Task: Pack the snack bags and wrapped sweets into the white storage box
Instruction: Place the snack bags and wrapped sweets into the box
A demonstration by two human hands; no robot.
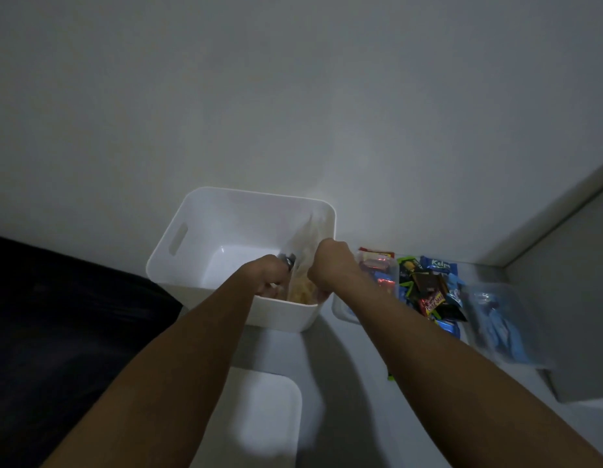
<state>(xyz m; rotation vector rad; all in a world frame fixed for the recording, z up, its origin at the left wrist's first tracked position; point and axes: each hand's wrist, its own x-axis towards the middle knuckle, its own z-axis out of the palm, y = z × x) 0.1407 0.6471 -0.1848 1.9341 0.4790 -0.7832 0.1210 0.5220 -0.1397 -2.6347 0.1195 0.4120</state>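
Hands (298, 275) both closed on clear snack bag (302, 265) inside white storage box (205, 211), wrapped sweets (428, 292) heaped just right

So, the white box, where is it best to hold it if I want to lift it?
Probably by the handle slot in the left wall of the white storage box, coming from the left side. The rim flares outward, which also offers a grip. A matching slot on the right wall is hidden behind the clear snack bag.

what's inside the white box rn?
One clear snack bag with yellowish contents, held upright by both hands inside the white box. Visible floor bare; near corner hidden by forearms.
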